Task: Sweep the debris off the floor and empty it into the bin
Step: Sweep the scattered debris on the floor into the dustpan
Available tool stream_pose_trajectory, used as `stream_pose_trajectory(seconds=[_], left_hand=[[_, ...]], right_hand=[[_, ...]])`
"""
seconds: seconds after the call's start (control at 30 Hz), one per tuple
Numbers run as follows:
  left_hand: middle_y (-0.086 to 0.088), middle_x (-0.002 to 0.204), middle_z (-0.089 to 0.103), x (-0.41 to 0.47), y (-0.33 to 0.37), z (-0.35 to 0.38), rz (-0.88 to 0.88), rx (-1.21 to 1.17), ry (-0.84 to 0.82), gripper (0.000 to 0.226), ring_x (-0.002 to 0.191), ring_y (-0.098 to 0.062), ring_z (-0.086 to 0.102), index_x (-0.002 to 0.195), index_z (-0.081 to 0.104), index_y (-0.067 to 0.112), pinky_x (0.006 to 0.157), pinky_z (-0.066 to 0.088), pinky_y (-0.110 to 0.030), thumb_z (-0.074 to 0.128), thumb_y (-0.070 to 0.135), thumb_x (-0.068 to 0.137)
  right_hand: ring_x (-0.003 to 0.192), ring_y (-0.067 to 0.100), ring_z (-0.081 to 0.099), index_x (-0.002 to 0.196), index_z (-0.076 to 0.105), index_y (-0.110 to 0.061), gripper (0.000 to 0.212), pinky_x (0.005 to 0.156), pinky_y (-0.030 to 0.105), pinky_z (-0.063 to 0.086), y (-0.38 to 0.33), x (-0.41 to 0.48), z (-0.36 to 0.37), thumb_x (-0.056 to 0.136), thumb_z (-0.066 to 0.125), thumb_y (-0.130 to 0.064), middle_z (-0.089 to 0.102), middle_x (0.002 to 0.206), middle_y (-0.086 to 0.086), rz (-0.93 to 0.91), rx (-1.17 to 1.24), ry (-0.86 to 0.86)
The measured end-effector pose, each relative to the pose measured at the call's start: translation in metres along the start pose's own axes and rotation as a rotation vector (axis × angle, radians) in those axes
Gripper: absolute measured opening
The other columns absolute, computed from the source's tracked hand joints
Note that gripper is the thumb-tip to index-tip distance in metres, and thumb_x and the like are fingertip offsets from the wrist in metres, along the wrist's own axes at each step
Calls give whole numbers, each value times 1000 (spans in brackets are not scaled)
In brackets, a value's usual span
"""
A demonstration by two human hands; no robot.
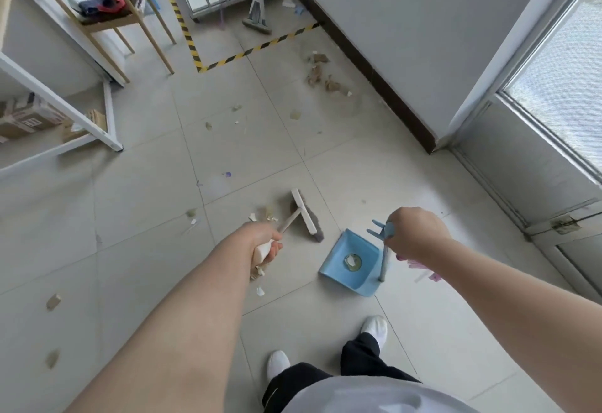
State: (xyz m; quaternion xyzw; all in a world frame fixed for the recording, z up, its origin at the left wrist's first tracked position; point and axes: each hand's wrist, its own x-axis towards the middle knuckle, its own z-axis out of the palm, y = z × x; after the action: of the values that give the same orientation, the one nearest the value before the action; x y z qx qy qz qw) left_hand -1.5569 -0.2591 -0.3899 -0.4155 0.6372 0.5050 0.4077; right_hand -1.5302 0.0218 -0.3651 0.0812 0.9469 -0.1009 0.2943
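Observation:
My left hand (265, 245) grips the pale handle of a broom (304, 215), whose grey bristled head rests on the tiled floor ahead of me. My right hand (415, 233) holds the top of the upright handle of a blue dustpan (350, 263), which stands on the floor just right of the broom head. A few scraps lie inside the pan. Small debris (265, 214) lies left of the broom head. A larger pile of brown scraps (321, 75) sits farther off by the wall. Loose bits (53, 301) dot the floor at left. No bin is in view.
A white wall with a dark skirting (374, 77) runs along the right, ending at a door frame and window. White shelving (107, 126) and a wooden rack (107, 22) stand at left. A mop (257, 18) leans beyond yellow-black floor tape (228, 60). Pink scraps (420, 266) lie under my right forearm.

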Motion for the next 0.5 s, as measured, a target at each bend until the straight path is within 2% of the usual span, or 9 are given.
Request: stream_pose_trajectory(seconds=[0.1, 0.17, 0.23, 0.3, 0.33, 0.37, 0.43, 0.5], left_hand=[[-11, 75, 48, -5, -6, -16, -16, 12, 78, 11, 29, -7, 38, 91, 50, -2, 30, 33, -8, 47, 5, 99], [-12, 71, 51, -7, -7, -21, -21, 48, 118, 10, 29, -8, 39, 90, 51, -3, 31, 34, -9, 48, 3, 98], [-12, 55, 56, -10, -1, -19, 15, 86, 172, 10, 25, -13, 41, 87, 54, -4, 37, 37, -14, 51, 0, 95], [-8, 35, 51, -13, 12, -16, 64, 96, 229, 16, 28, -14, 43, 76, 53, -2, 44, 39, -18, 51, -3, 92], [-6, 32, 49, -16, 20, -15, 77, 96, 229, 19, 27, -14, 43, 73, 51, 0, 42, 39, -17, 51, -3, 91], [-6, 35, 50, -16, 27, -15, 85, 89, 216, 19, 24, -13, 42, 73, 50, 2, 39, 37, -15, 49, -2, 92], [-12, 56, 56, -15, 40, -18, 78, 47, 195, 13, 22, -11, 40, 81, 51, 1, 37, 36, -13, 49, 0, 94], [-14, 72, 53, -12, 56, -19, 71, 1, 140, 10, 23, -8, 40, 86, 50, -1, 33, 37, -12, 49, 1, 96]], right_hand=[[72, 20, 69, 89, 71, -19, 20, 44, 18, 33, -4, 10, -9, 76, 59, -10, 72, 72, 0, -31, -26, -6], [72, 20, 70, 89, 70, -19, 22, 45, 18, 36, -5, 15, -11, 75, 58, -8, 72, 72, 0, -45, -22, -7], [72, 21, 70, 89, 71, -18, 22, 46, 19, 38, -6, 21, -15, 75, 57, -7, 73, 72, 1, -58, -10, -1], [73, 22, 70, 88, 70, -17, 20, 46, 20, 37, -8, 27, -20, 75, 57, -8, 72, 72, 2, -68, 2, 15], [73, 23, 69, 86, 70, -17, 19, 46, 20, 36, -9, 30, -23, 75, 57, -8, 72, 73, 2, -69, 11, 24], [73, 24, 69, 85, 70, -15, 18, 46, 21, 35, -10, 35, -27, 75, 57, -8, 72, 73, 3, -68, 25, 31], [73, 25, 69, 85, 69, -13, 16, 47, 21, 37, -13, 45, -34, 75, 57, -9, 71, 74, 5, -62, 62, 41], [73, 25, 69, 85, 68, -13, 15, 48, 21, 40, -18, 56, -42, 75, 57, -10, 72, 75, 5, -49, 82, 50]])
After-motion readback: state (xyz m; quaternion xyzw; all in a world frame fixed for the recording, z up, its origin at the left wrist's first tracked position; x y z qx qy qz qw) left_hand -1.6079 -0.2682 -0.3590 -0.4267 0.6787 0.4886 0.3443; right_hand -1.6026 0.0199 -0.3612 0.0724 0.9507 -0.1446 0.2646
